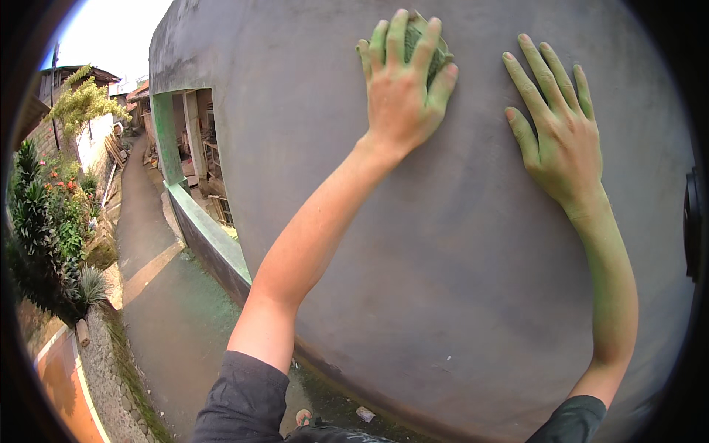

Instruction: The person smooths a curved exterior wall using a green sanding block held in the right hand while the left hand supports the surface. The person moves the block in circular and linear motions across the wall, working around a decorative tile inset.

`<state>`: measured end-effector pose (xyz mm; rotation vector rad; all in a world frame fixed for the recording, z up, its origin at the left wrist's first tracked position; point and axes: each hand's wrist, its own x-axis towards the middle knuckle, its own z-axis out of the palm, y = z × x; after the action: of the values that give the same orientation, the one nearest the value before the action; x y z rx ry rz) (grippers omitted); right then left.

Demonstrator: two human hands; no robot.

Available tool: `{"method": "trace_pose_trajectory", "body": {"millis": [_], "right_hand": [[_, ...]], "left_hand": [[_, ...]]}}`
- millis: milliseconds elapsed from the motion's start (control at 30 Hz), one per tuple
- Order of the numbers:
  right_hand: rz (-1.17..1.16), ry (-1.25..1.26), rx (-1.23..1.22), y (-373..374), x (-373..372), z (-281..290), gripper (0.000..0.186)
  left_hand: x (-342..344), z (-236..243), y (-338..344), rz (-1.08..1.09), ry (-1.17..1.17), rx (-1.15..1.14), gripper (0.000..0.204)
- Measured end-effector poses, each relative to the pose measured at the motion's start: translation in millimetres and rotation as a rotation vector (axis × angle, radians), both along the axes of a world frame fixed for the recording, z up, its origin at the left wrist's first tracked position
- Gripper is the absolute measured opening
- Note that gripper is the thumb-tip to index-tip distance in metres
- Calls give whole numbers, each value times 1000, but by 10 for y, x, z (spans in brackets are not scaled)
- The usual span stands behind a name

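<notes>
- We see the left hand [402, 103] raised to the grey wall [458, 244], fingers spread over a green pad [416, 46]; likely cloth or sponge, mostly covered.
- Right hand [567, 148] on the same wall, right of the pad, fingers fanned.
- We note green colouring on both hands and the right forearm [609, 273].
- Left of wall: pale-green sill [213, 235], then path [142, 214], plants [63, 221] along its far side.

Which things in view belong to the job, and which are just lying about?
Job: left hand; green pad under its fingers; grey wall; right hand, probably.
Just about: plants; planks; pale scrap on the ground.
</notes>
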<state>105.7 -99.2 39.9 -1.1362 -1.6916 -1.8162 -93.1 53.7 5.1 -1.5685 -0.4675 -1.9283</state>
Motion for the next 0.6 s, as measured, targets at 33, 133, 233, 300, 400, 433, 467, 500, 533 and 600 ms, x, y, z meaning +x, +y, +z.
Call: {"method": "trace_pose_trajectory", "body": {"millis": [33,133,233,300,400,433,467,500,533,600], "right_hand": [[16,4,-30,-13,-20,-60,60],[31,-13,-140,-79,-42,-289,63],[20,-16,-208,-154,9,-481,64],[18,-13,-228,-183,52,-542,64],[7,-32,-216,-179,73,-545,65],[-30,2,-229,-169,62,-540,65],[-43,5,-224,-161,46,-543,65],[-37,-15,-200,-152,24,-556,65],[-66,8,-197,-145,0,-579,65],[-37,41,-192,-135,-43,-656,65]], "left_hand": [[104,-421,-162,-29,127,-29,58],[14,-758,-107,-10,235,-35,61],[-524,-181,496,50,8,-28,59],[-1003,320,905,140,-211,-111,56],[-1157,427,998,171,-340,-202,56],[-1098,277,862,142,-353,-206,56],[-901,54,670,-28,-322,-182,54],[-693,-227,439,-29,-227,-153,55],[-502,-557,206,-32,-100,-139,57],[-271,-1204,-189,-2,273,-55,62]]}}
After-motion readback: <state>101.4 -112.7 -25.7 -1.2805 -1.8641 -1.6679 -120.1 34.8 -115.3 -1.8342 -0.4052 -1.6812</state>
